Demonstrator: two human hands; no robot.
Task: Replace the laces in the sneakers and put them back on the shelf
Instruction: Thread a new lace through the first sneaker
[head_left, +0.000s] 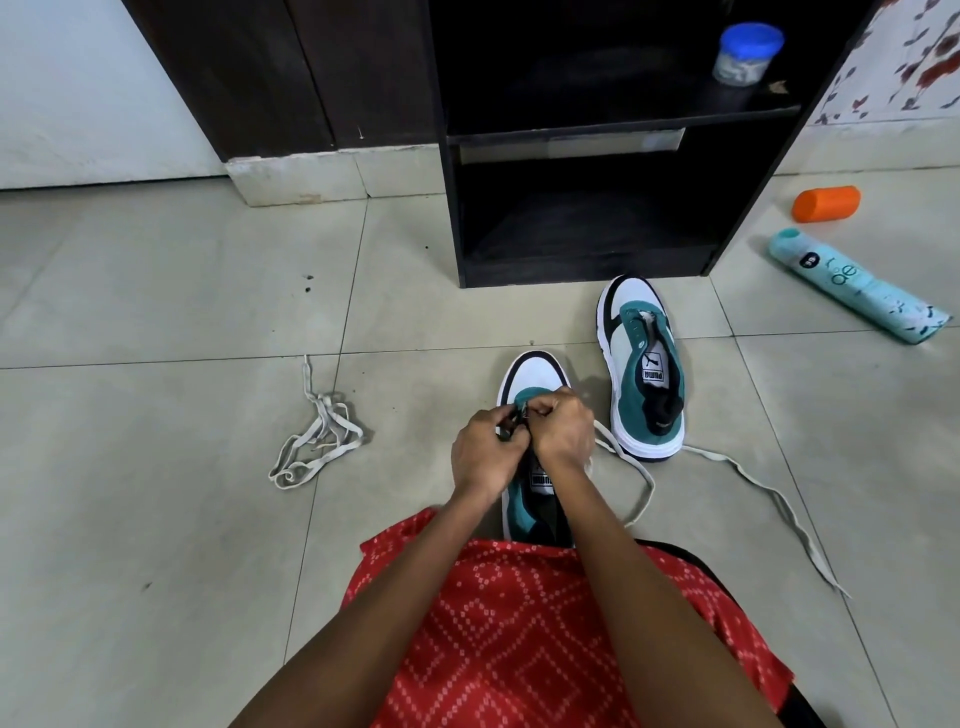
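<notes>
The person sits on the tiled floor (171, 291) with the near sneaker (531, 371) straight ahead, toe pointing to 12 o'clock and heel against the red patterned garment (511, 629). Both hands meet over its eyelet row. The left hand (480, 454) has curled fingers pinching a short dark strip (511, 418) at the eyelets; whether it is a lace tip is too small to tell. The right hand (563, 423) touches the left, clenched down on the teal upper of the same shoe; what its fingertips hold is hidden. A white lace (647, 486) runs out from under the right wrist toward 4 o'clock and loops back.

The second sneaker (644, 364) lies at 2 o'clock from the hands, unlaced at the front, toe toward the black shelf (454, 208) at 12 o'clock. Another loose lace (771, 496) trails from its heel toward 4 o'clock. A tangled lace bundle (317, 439) lies at 9 o'clock, well apart from the hands. On the upper shelf board stands a blue-lidded jar (748, 54). At 2 o'clock, beyond the shelf, lie an orange container (826, 203) and a teal spray can (857, 286).
</notes>
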